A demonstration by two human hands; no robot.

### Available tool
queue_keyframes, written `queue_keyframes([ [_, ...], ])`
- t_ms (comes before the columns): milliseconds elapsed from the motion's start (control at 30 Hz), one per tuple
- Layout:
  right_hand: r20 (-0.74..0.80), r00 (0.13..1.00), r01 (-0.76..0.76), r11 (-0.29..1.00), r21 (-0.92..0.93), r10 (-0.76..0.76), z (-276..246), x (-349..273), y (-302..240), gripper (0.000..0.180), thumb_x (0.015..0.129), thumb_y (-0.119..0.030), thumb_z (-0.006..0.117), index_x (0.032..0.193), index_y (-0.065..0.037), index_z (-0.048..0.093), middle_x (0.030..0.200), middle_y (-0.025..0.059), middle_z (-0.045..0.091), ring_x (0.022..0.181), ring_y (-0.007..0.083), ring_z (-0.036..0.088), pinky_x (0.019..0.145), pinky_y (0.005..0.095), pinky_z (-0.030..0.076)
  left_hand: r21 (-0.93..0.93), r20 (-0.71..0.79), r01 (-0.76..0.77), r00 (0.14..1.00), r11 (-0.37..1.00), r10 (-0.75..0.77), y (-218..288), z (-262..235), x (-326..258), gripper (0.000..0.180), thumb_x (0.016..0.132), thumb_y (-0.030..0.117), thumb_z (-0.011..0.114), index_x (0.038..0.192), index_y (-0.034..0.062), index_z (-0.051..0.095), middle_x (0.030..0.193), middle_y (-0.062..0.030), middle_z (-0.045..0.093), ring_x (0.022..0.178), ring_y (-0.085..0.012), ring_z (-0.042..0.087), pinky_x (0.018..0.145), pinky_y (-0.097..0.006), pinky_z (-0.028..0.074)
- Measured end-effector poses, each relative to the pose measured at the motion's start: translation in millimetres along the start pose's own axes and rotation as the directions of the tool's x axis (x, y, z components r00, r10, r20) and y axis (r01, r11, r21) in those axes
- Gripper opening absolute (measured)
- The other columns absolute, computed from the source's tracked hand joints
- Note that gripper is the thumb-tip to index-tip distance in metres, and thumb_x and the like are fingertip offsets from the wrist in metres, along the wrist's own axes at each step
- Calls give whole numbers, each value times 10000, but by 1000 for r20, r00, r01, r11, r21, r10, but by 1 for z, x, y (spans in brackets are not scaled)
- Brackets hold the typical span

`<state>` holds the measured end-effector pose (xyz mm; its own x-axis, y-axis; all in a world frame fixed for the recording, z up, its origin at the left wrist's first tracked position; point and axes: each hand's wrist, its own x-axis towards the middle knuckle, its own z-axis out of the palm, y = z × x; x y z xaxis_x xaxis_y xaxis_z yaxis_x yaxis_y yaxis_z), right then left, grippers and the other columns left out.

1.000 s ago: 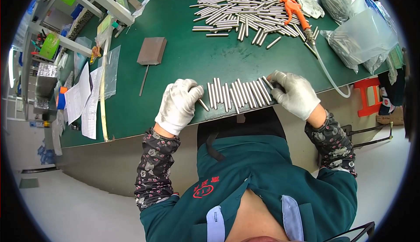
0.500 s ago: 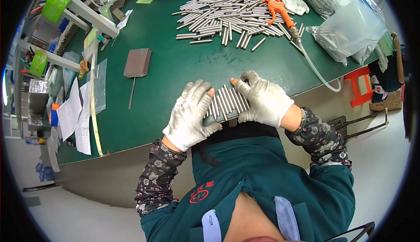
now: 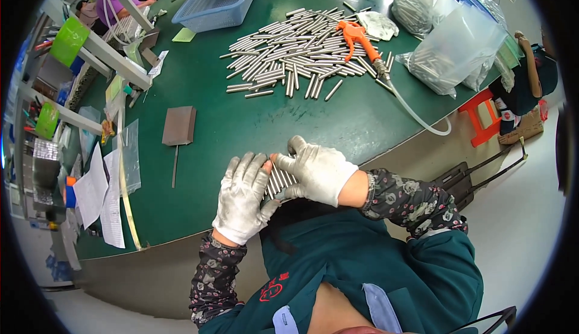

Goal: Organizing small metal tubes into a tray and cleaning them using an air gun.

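Note:
At the front edge of the green table, a row of short, shiny metal pins (image 3: 278, 181) lies side by side between my gloved hands. My left hand (image 3: 243, 195) presses against the row's left end, fingers stretched forward and thumb low at the near side. From the right, my right hand (image 3: 318, 172) curls over the row, its thumb and fingers gripping it and covering part of the pins. Both white gloves are stained grey and leave some fingertips bare. A big loose heap of similar pins (image 3: 295, 50) is spread farther back.
An orange air gun (image 3: 356, 39) with a clear hose rests on the heap, beside a crumpled white glove (image 3: 379, 25). Bags of pins (image 3: 443, 56) stand at right, a blue basket (image 3: 220, 2) behind. A brown block (image 3: 179, 126) and papers (image 3: 111, 195) lie at left.
My right hand has come in toward my left, and less of the row of pins shows between them. The head view has shifted, so the table sits lower in the picture.

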<state>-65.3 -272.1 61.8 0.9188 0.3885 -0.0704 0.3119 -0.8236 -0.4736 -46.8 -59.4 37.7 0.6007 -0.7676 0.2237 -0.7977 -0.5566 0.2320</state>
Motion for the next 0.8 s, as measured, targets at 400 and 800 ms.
queue_keyframes([
  [400,-386,899,-296,937,-185,208,-47,18,115,186,816,-196,586,984,-142,643,871,110,638,846,289,630,734,412,498,-148,-207,79,972,986,-109,-14,8,-8,787,859,651,421,1399,81,364,1362,-170,436,1267,-391,404,1076,-518,266],
  [800,-275,937,78,898,-432,-214,-55,43,123,171,793,-58,536,928,-93,634,810,114,620,816,286,624,710,384,491,-162,-197,116,969,980,-148,-13,5,-9,803,850,670,409,1345,38,426,1302,-177,487,1210,-363,475,1065,-518,291],
])
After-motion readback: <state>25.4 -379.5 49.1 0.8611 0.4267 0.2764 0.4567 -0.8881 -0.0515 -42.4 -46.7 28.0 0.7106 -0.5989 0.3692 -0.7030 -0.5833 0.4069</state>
